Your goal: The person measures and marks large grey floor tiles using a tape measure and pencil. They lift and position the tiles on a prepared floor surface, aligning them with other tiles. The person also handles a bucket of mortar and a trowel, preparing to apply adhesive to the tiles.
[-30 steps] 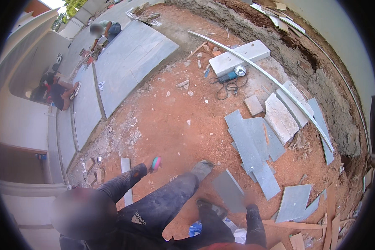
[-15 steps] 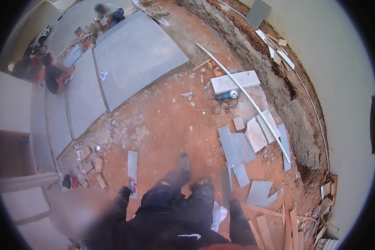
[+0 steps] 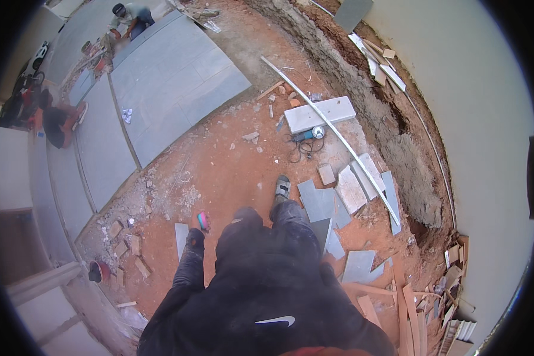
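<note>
My left hand point(image 3: 207, 222) reaches forward at the left of my knees, closed around a small rounded pink and teal object point(image 3: 203, 220). A narrow grey tile strip point(image 3: 181, 240) lies on the dirt just left of that forearm. Beside my right thigh, my right hand point(image 3: 328, 257) is partly hidden by my clothing. It grips the lower end of a cut grey tile point(image 3: 322, 230), which is tilted above other tile pieces. More grey offcuts point(image 3: 358, 265) lie on the ground to its right.
An angle grinder point(image 3: 310, 134) with its cord lies by a pale block point(image 3: 320, 114). Across the blocks runs a long white bar point(image 3: 338, 136). Wooden strips point(image 3: 408, 314) lie at lower right, and a trench point(image 3: 391, 113) runs along the wall. Two people crouch by paving point(image 3: 172, 83).
I have stepped forward, and the ground has shifted in view. My left hand has moved forward with the pink and teal object. The grey tile at my right hand has moved forward too.
</note>
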The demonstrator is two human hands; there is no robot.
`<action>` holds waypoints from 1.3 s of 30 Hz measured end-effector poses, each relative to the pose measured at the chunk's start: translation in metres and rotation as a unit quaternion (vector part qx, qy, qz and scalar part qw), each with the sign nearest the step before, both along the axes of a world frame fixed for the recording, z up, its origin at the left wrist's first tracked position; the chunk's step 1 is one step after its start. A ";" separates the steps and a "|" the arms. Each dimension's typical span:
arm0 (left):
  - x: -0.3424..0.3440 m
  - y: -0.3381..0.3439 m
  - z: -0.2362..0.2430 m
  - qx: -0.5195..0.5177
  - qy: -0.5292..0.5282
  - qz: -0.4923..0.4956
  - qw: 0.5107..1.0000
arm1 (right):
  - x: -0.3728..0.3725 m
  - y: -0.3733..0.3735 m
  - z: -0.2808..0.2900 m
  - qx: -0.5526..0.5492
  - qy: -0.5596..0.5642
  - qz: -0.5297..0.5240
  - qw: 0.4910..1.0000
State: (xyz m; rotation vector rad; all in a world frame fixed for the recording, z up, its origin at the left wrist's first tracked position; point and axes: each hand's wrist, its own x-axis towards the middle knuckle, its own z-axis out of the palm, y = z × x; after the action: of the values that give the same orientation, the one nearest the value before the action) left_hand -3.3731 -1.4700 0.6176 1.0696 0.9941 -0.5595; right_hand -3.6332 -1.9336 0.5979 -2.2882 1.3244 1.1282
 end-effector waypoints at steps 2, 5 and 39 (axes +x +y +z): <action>0.012 0.000 -0.004 0.031 0.042 -0.027 0.998 | 0.026 0.002 0.014 -0.004 -0.024 -0.029 0.999; 0.024 0.003 -0.008 0.090 0.085 -0.012 0.992 | 0.072 -0.008 0.035 -0.046 -0.041 -0.063 0.996; 0.158 0.005 -0.069 0.176 0.083 -0.202 0.960 | 0.220 -0.039 0.009 -0.062 -0.028 0.031 0.997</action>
State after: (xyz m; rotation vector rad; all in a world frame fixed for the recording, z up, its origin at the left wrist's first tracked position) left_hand -3.2150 -1.4648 0.5483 1.5834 1.0514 -0.8343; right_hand -3.4133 -1.9723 0.6070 -2.4451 1.3458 1.0180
